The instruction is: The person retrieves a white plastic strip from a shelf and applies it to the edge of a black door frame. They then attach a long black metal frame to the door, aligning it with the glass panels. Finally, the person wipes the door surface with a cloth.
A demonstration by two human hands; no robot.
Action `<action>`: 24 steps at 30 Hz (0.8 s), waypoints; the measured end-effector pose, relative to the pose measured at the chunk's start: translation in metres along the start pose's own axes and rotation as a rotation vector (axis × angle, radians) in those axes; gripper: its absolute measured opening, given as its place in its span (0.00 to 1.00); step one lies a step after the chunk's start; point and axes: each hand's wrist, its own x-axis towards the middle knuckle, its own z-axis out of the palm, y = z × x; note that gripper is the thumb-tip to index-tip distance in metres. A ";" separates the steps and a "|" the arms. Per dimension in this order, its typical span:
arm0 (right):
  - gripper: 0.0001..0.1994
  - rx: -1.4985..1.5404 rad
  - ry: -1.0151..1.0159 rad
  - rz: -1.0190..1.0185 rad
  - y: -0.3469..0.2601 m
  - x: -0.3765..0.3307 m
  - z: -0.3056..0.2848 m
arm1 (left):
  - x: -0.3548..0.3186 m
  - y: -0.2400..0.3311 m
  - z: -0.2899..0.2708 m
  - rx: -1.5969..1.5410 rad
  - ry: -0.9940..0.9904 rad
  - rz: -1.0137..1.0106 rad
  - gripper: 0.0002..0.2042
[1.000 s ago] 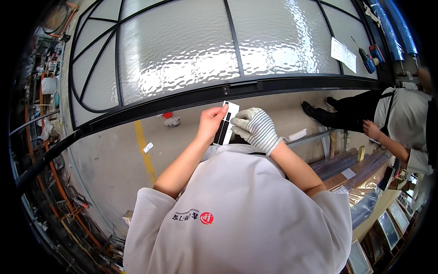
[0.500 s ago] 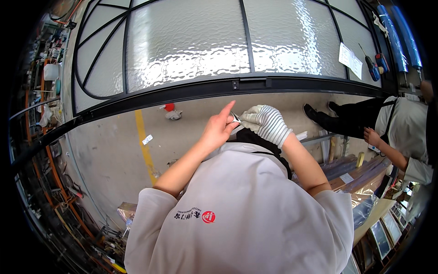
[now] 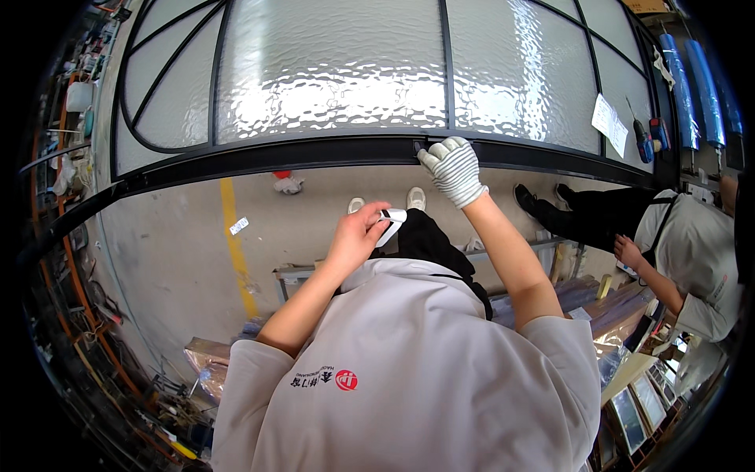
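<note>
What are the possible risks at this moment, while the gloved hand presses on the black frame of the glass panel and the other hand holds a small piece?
1. The right hand works at the black frame beside the textured glass; a slip could strike the pane.
2. The bare left hand holds a small white and black piece loosely at the fingertips; it might drop to the floor.
3. A co-worker stands close at the right; a sudden move could bump them.

The large black-framed panel of rippled glass (image 3: 330, 71) lies across the far side, its near black rail (image 3: 314, 153) running left to right. The gloved right hand (image 3: 452, 169) rests on that rail, right of centre. The bare left hand (image 3: 358, 236) is nearer and to the left, holding a small white strip (image 3: 393, 216). A second person (image 3: 684, 244) stands at the right.
</note>
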 end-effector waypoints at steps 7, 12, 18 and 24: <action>0.02 -0.056 -0.166 0.103 -0.012 0.018 -0.007 | -0.005 -0.005 0.003 0.013 0.005 0.044 0.11; 0.03 -0.109 -0.275 0.122 -0.019 0.022 -0.007 | -0.003 0.001 -0.002 0.020 0.004 0.033 0.11; 0.03 -0.132 -0.260 0.126 -0.017 0.023 -0.003 | 0.002 -0.008 -0.008 0.002 0.002 0.040 0.10; 0.04 -0.153 -0.318 0.126 -0.018 0.027 -0.006 | 0.001 -0.009 -0.007 0.015 0.009 0.029 0.11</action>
